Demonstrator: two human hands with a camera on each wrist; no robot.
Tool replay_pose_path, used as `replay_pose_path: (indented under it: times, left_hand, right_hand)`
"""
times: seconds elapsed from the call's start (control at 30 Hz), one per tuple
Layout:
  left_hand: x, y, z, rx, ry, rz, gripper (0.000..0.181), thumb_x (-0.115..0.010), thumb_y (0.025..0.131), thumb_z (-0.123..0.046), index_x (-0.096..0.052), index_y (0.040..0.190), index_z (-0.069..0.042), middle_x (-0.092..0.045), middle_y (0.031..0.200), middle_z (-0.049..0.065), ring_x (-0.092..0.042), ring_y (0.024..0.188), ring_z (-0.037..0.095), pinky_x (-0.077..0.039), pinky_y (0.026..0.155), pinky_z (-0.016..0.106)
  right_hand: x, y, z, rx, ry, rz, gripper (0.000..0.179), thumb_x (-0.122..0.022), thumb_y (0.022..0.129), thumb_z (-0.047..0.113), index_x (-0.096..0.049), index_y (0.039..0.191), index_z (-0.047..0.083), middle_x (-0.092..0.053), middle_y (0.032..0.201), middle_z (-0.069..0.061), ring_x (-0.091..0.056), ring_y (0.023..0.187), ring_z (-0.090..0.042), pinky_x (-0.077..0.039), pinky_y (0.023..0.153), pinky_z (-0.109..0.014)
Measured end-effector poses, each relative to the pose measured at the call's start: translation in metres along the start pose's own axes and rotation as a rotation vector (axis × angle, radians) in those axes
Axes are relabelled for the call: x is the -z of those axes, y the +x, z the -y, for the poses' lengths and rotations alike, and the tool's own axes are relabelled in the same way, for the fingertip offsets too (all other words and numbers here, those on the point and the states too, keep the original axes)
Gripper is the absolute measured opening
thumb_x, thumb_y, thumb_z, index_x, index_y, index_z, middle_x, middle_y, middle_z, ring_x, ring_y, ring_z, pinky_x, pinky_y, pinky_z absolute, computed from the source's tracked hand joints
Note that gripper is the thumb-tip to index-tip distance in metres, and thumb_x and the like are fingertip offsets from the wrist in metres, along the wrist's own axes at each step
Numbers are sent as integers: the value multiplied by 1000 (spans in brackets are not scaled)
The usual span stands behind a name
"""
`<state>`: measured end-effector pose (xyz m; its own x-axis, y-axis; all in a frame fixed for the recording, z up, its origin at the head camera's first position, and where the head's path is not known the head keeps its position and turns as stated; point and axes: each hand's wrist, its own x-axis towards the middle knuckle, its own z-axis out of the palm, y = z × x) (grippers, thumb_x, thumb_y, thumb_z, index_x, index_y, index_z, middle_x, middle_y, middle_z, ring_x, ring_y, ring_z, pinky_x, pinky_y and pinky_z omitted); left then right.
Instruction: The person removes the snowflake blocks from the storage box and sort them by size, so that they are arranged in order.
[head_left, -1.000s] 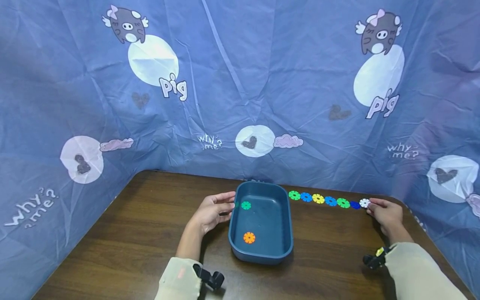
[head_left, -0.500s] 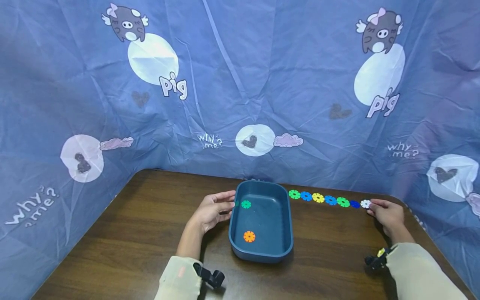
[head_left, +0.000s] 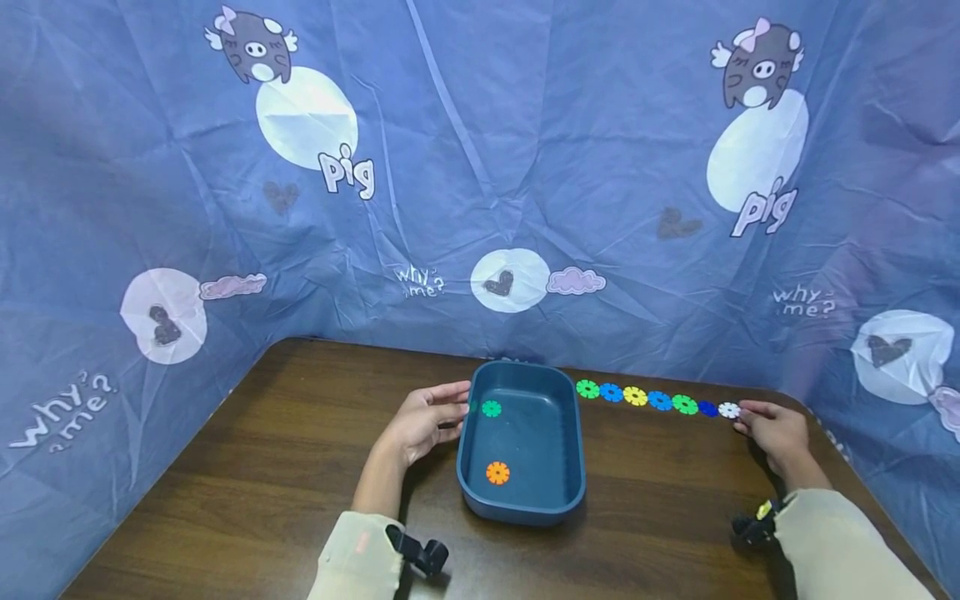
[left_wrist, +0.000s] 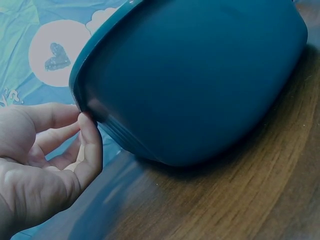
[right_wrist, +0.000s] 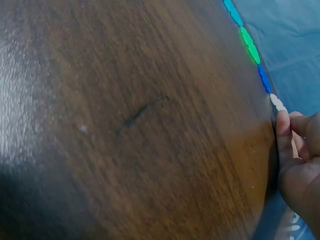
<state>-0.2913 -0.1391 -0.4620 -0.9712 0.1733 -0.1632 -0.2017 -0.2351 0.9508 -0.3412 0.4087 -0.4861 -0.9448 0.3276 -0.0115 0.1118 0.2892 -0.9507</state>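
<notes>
My left hand (head_left: 422, 425) grips the left rim of a blue plastic bin (head_left: 521, 508), with thumb and index finger meeting at the rim in the left wrist view. A green snowflake disc (head_left: 491, 408) and an orange snowflake disc (head_left: 497, 473) lie inside the bin. My right hand (head_left: 776, 433) pinches the right edge of a white snowflake disc (head_left: 728, 410) between thumb and index finger. That disc is at the right end of a row of notched discs, beside a dark blue disc (head_left: 708, 409). In the right wrist view, the white disc (right_wrist: 276, 102) appears nearly edge-on.
The row runs left along the table's back edge to the bin, with a green disc (head_left: 684, 404), a yellow disc (head_left: 634, 396) and several others. Brown wooden tabletop (head_left: 660, 483) lies in front of the row. A blue printed cloth (head_left: 637, 208) hangs behind the table.
The white disc and my right fingers have shifted very slightly right, leaving a little more space beside the dark blue disc. My left hand and the bin stay put.
</notes>
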Motion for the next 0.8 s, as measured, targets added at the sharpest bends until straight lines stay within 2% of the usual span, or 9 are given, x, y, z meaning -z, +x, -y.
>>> replay_pose_path:
  times: [0.37, 0.53, 0.6, 0.67, 0.73, 0.8]
  left_hand:
    - [1, 1, 0, -5, 10, -3, 46, -65, 95, 5, -60, 140, -2, -59, 136, 21, -66, 96, 19, -57, 77, 33]
    - [1, 2, 1, -8, 20, 2, 46, -66, 95, 4, -60, 140, -1, -59, 135, 21, -65, 98, 19, -57, 78, 33]
    - [0, 1, 1, -6, 20, 1, 46, -65, 95, 4, -60, 140, -1, -60, 135, 21, -65, 97, 19, -57, 78, 33]
    - [0, 1, 1, -6, 21, -2, 46, -65, 95, 4, -60, 140, -1, -60, 135, 21, -65, 97, 19, -57, 78, 33]
    - [1, 1, 1, -2, 17, -5, 45, -65, 95, 4, -60, 140, -1, -60, 135, 21, -65, 96, 19, -57, 78, 33]
    - [1, 1, 1, -1, 20, -8, 45, -66, 95, 4, -61, 139, -1, -60, 135, 21, -66, 96, 19, -58, 78, 33]
  right_hand:
    - [5, 0, -3, -11, 82, 20, 42, -53, 98, -12, -43, 136, -26, -66, 75, 16, -66, 69, 2, -58, 68, -19]
    - [10, -2, 3, -17, 143, 80, 42, -52, 98, -12, -42, 137, -25, -69, 79, 13, -69, 73, -3, -59, 69, -21]
    - [12, -2, 6, -8, 163, 119, 34, -52, 99, -12, -52, 132, -18, -71, 81, 12, -69, 75, -4, -59, 69, -22]
    - [13, -1, 10, 0, 192, 159, 25, -53, 99, -11, -66, 119, -4, -72, 83, 12, -69, 75, -5, -59, 69, -22]
    - [12, 0, 15, 10, 222, 205, 29, -54, 99, -10, -72, 104, 12, -73, 84, 12, -69, 76, -6, -59, 69, -22]
    - [10, 0, 21, 19, 230, 243, 35, -55, 99, -9, -72, 95, 22, -73, 86, 11, -69, 77, -6, -59, 70, -23]
